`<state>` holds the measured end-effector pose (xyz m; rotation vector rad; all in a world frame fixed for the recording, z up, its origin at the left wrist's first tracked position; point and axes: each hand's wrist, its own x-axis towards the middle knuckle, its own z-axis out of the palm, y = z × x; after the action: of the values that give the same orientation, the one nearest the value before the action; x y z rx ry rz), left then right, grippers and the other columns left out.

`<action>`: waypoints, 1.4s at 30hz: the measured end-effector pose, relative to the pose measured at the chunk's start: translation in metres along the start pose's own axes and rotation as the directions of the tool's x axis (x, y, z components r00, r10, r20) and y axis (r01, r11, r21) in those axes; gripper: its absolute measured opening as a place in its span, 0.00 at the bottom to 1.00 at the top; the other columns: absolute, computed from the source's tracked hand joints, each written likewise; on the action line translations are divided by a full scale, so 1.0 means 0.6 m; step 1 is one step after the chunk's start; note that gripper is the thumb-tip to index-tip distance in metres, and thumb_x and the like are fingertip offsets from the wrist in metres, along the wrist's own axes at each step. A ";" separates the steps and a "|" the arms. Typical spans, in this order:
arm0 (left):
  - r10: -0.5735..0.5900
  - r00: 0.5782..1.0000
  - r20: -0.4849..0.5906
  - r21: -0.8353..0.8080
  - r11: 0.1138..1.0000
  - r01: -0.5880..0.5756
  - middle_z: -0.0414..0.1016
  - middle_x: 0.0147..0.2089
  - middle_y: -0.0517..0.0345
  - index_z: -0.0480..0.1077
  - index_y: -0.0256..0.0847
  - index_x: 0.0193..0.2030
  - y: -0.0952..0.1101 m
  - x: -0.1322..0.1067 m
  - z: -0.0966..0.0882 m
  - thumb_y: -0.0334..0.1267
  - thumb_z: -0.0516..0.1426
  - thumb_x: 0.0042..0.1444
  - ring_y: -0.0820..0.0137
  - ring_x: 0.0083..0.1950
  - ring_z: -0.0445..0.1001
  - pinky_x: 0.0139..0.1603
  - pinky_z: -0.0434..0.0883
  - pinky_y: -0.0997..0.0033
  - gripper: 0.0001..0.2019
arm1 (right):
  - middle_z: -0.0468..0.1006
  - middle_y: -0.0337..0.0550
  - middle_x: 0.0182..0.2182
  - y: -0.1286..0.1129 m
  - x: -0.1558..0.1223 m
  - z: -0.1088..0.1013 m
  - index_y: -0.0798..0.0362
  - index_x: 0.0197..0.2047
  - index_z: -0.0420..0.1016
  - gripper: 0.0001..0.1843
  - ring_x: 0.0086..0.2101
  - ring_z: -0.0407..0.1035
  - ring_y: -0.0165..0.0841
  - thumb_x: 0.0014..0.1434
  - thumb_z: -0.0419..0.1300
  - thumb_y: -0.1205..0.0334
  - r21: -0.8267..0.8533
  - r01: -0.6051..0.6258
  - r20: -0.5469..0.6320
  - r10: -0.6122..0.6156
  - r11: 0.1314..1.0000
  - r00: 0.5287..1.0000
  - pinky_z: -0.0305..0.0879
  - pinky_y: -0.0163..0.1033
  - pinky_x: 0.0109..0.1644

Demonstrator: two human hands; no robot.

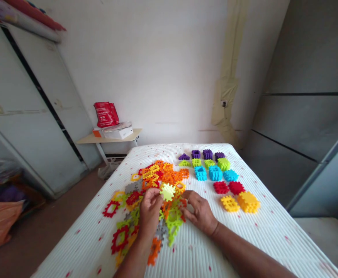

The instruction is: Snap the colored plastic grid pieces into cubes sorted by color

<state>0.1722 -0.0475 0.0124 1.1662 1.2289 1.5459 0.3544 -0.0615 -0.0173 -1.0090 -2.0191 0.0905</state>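
Left fingers (153, 195) pinch a pale green waffle block (167, 192) above the loose heap (169, 175); right fingers (187, 206) hang half open just beside it, holding nothing. A slipped pinch could drop the block, scattering pieces across the white bedcover (203, 247) toward the sorted stacks (212, 173).

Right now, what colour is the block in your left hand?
The block is pale yellow-green, as the head view shows.
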 end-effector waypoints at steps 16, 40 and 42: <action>-0.176 0.972 0.155 -0.186 0.961 0.204 0.67 0.24 0.65 0.64 0.40 0.29 -0.017 -0.014 0.007 0.41 0.64 0.37 0.75 0.25 0.67 0.27 0.66 0.77 0.15 | 0.73 0.49 0.43 -0.042 0.042 -0.018 0.53 0.51 0.67 0.20 0.44 0.65 0.37 0.55 0.58 0.58 0.012 -0.038 0.011 0.037 0.999 0.999 0.66 0.43 0.46; -0.199 0.973 0.119 -0.077 0.975 0.208 0.75 0.29 0.58 0.70 0.38 0.36 -0.022 -0.016 0.008 0.48 0.65 0.36 0.70 0.29 0.73 0.31 0.72 0.73 0.22 | 0.74 0.47 0.39 -0.087 0.039 -0.025 0.54 0.47 0.69 0.20 0.41 0.66 0.39 0.50 0.61 0.62 -0.241 -0.281 0.087 0.309 0.929 0.947 0.64 0.43 0.46; -0.193 0.974 0.119 -0.109 0.973 0.206 0.77 0.33 0.56 0.69 0.39 0.41 -0.017 -0.018 0.008 0.49 0.64 0.38 0.69 0.30 0.74 0.32 0.72 0.71 0.24 | 0.75 0.48 0.39 -0.070 0.048 -0.043 0.54 0.48 0.69 0.20 0.41 0.67 0.39 0.51 0.60 0.61 -0.277 -0.250 0.047 0.272 0.928 0.961 0.64 0.44 0.46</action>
<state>0.1796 -0.0548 0.0013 1.0023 1.1288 1.3702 0.3381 -0.0774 0.0347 -1.4678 -1.9973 0.0000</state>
